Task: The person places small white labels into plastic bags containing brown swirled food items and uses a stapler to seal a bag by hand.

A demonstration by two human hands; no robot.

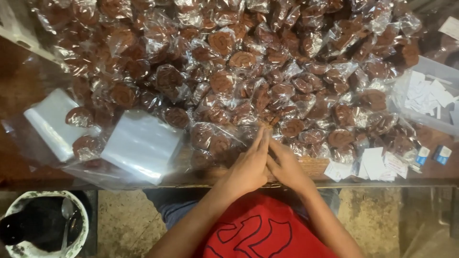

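My left hand (248,165) and right hand (286,167) meet, fingers straight and pressed together, touching wrapped cookies (267,125) at twelve o'clock; empty bags (143,143) at nine.

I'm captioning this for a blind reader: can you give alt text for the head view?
Left hand and right hand meet fingertip to fingertip at the near edge of a big pile of bagged brown cookies. Stacks of empty clear bags lie to the left, paper slips to the right.
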